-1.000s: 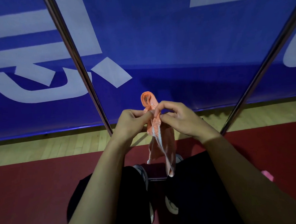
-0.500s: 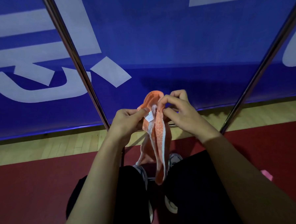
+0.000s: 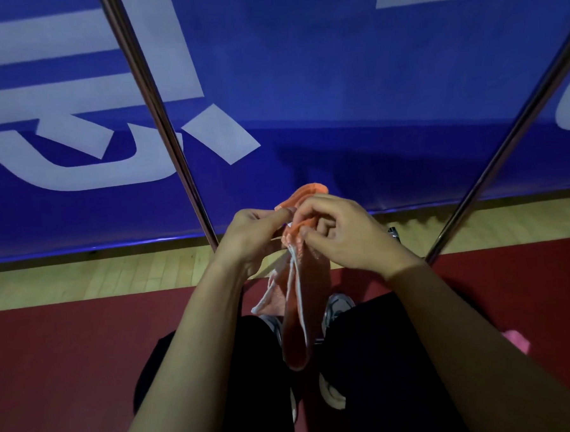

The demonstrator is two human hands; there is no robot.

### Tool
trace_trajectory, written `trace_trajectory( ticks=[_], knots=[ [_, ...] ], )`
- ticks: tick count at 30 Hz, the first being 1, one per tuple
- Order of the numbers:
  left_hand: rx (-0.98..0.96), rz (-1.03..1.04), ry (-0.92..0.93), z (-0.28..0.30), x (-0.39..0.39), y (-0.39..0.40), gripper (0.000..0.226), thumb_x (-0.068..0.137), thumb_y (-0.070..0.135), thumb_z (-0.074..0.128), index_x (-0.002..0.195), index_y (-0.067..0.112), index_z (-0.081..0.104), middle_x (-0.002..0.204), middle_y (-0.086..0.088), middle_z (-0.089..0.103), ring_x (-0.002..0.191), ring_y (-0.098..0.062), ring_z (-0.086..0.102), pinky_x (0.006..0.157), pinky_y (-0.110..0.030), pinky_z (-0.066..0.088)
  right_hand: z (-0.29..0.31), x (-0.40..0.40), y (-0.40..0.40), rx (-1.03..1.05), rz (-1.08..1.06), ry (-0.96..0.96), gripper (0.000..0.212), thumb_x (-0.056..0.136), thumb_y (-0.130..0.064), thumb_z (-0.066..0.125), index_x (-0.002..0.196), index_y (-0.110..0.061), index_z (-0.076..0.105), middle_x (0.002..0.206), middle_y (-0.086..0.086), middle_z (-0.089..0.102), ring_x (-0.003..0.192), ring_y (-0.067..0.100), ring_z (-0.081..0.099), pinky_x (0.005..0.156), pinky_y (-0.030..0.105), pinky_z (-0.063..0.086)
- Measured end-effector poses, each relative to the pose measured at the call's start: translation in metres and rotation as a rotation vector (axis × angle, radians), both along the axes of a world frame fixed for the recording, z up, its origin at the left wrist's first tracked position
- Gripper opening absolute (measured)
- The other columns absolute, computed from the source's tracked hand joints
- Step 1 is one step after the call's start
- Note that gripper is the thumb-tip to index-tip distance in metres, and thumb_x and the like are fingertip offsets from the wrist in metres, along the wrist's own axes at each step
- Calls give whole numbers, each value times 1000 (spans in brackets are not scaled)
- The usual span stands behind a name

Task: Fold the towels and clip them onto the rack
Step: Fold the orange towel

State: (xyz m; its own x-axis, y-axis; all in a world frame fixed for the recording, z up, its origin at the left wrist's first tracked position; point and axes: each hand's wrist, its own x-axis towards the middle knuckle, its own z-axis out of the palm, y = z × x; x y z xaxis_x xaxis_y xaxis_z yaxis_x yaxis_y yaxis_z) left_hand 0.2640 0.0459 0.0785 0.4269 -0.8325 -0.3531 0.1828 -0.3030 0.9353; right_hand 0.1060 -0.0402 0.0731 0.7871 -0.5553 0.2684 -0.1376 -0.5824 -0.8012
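Both hands, left hand [image 3: 251, 237] and right hand [image 3: 347, 235], were pinched shut on the small orange terry towel [image 3: 295, 314] hanging between the slanted metal rack poles [image 3: 160, 123]; I'd match the white-trimmed edges before creasing.

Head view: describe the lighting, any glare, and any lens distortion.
Head view: dim overall, with the blue banner lit brighter near the top and shadowed along its lower band; thin bright glints run down the two metal rack poles, which splay outward from wide-angle distortion; the orange towel and both hands' grip stay reasonably sharp.
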Motion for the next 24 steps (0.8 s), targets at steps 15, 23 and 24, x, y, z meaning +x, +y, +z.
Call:
trace_trajectory(
  ticks=[15, 23, 24],
  knots=[
    [-35, -27, 97, -3, 3, 2, 34, 102, 14, 65, 109, -19, 69, 88, -21, 71, 74, -16, 72, 65, -26, 61, -3, 5, 6, -104, 70, 64, 15, 92, -12, 64, 84, -25, 64, 100, -6, 54, 83, -2, 57, 68, 15, 39],
    [-100, -14, -292, -4, 7, 5, 32, 99, 35, 70, 83, 9, 79, 69, -1, 72, 65, -13, 68, 67, -28, 59, 3, -8, -12, -75, -221, -110, 13, 82, -12, 66, 75, -23, 64, 84, -25, 63, 74, 3, 52, 68, 16, 36],
    [-117, -24, -333, -3, 6, 6, 32, 100, 34, 69, 84, 8, 78, 71, -1, 74, 64, -11, 69, 62, -23, 56, 2, -10, -16, -58, -270, -93, 8, 81, -20, 64, 75, -26, 64, 78, -30, 60, 73, 3, 50, 68, 17, 36]
  ],
)
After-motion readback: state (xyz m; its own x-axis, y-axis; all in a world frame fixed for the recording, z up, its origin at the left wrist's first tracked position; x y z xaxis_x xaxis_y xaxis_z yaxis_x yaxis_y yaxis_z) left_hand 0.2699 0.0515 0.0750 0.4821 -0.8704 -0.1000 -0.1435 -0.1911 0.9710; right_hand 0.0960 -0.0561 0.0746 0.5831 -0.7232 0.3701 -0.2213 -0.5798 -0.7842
